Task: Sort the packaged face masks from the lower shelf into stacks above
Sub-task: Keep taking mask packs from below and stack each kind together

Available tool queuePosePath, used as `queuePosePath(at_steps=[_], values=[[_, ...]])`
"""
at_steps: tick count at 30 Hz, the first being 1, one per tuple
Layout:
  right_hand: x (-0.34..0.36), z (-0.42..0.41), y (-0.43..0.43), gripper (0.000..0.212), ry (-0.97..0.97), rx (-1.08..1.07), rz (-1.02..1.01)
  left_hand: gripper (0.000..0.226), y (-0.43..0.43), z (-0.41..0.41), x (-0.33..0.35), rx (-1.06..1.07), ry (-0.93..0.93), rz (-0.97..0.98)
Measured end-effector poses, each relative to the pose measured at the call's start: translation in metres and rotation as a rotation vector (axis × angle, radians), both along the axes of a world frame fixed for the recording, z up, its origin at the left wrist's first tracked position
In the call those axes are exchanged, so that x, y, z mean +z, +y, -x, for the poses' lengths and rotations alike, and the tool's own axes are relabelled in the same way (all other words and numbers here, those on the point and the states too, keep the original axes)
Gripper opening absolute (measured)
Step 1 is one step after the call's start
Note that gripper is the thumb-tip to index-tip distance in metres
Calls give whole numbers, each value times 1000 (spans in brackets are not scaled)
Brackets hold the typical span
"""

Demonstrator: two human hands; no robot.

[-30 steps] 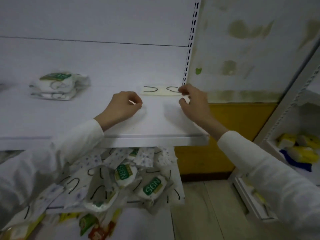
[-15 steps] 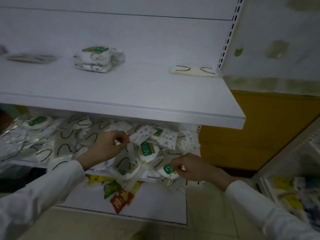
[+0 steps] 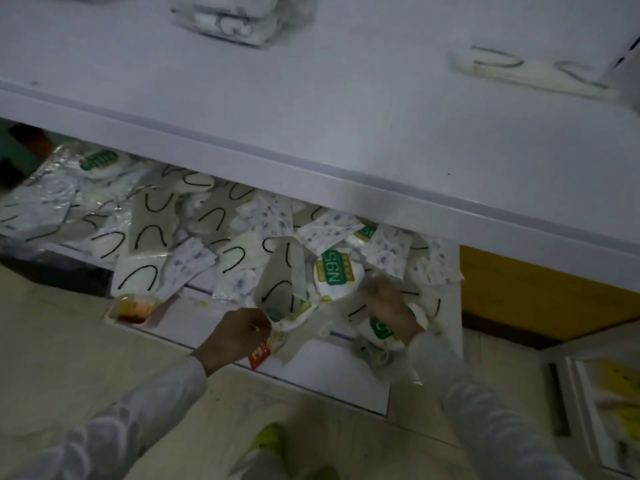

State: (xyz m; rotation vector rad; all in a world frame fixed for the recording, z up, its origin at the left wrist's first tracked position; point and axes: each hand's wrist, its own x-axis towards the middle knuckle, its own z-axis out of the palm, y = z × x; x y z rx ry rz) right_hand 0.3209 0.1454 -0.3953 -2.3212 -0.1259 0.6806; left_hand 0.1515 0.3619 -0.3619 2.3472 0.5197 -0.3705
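A loose pile of packaged face masks [image 3: 207, 233] covers the lower shelf, some marked N95 [image 3: 335, 271], some with black ear loops. My left hand [image 3: 239, 336] is at the pile's front edge, fingers curled against a clear packet with a green label [image 3: 281, 315]. Whether it pinches that packet is hidden. My right hand [image 3: 388, 306], blurred, lies over an N95 packet [image 3: 381, 330] with its fingers curled round it. On the upper shelf [image 3: 346, 133] sit a stack of wrapped masks [image 3: 242, 15] and one flat mask packet [image 3: 526, 69].
Small red and yellow packets [image 3: 133, 308] lie on the bottom shelf below the pile. To the right are a yellow wall panel [image 3: 540, 299] and another low shelf with yellow packs [image 3: 616, 393]. My shoe [image 3: 268, 438] stands on the tiled floor.
Both hands have left the upper shelf, where the flat mask packet stays, and dropped into the lower pile. My view has tilted down and closer.
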Motion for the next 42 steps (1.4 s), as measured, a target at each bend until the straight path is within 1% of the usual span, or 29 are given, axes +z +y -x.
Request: queuePosePath(at_steps=[1, 2, 4, 5, 7, 8, 11, 12, 13, 14, 15, 16, 17, 19, 20, 23, 24, 26, 29, 31, 33, 34, 35, 36, 37, 38, 39, 41, 42], values=[[-6, -6, 10, 43, -11, -18, 10, 7, 0, -1, -6, 5, -3, 7], [-10, -12, 20, 54, -23, -26, 65, 8, -1, -3, -10, 6, -15, 18], [-28, -20, 33, 84, -44, -38, 169, 10, -1, -9, -12, 11, -54, 55], [-28, -19, 38, 87, -32, -73, 185, 11, -1, -12, -13, 14, -74, 73], [-29, -20, 49, 69, 21, -232, 77, 13, 0, -18, -12, 11, -100, 102], [-24, -19, 54, 65, 103, -299, -13, 14, 0, -20, -11, -1, -111, 115], [-22, -22, 59, 82, 351, -516, -285, 15, -2, -23, -13, -48, -104, 178], [-18, -21, 59, 83, 417, -567, -389, 13, -4, -22, -13, -67, -82, 203], [-19, -20, 58, 78, 482, -575, -471, 9, -8, -22, -14, -70, -45, 243], [-15, -15, 56, 64, 553, -559, -527, 10, -12, -21, -15, -56, 7, 292], [-14, -10, 54, 50, 615, -539, -575, 19, -17, -21, -15, -28, 67, 340], [-12, -3, 49, 43, 647, -527, -633, 25, -23, -20, -14, 1, 128, 385], [-12, 3, 46, 41, 673, -542, -723, 24, -29, -20, -12, 20, 166, 438], [-12, 20, 38, 47, 664, -576, -934, 19, -40, -18, -7, 73, 165, 569], [-8, 31, 35, 50, 638, -566, -1005, 22, -44, -18, -5, 114, 130, 639], [0, 62, 31, 52, 597, -554, -1126, 58, -52, -20, -3, 238, -38, 840], [3, 72, 30, 51, 589, -542, -1186, 64, -56, -23, -2, 309, -84, 903], [13, 91, 30, 48, 580, -510, -1257, 57, -65, -31, 0, 434, -156, 1052], [26, 114, 24, 45, 547, -550, -1215, 45, -80, -40, 9, 490, -292, 1248], [25, 119, 9, 46, 505, -472, -1136, 40, -82, -43, 13, 513, -337, 1239], [19, 115, -19, 30, 492, -463, -954, 39, -76, -45, 13, 535, -367, 1183], [14, 110, -35, 19, 485, -529, -850, 41, -71, -45, 12, 537, -376, 1174], [7, 104, -52, 10, 467, -632, -742, 50, -66, -43, 11, 534, -379, 1172], [0, 97, -68, 7, 435, -744, -629, 66, -63, -40, 10, 527, -373, 1164], [-8, 90, -83, 7, 394, -846, -511, 79, -60, -36, 10, 521, -352, 1156], [-16, 86, -94, 11, 356, -915, -410, 84, -60, -32, 9, 516, -336, 1143], [-24, 82, -101, 19, 334, -948, -347, 85, -60, -28, 8, 522, -325, 1134], [-35, 77, -102, 35, 362, -938, -309, 89, -60, -21, 5, 545, -300, 1127], [-39, 75, -98, 34, 371, -904, -303, 86, -59, -19, 3, 558, -291, 1116]])
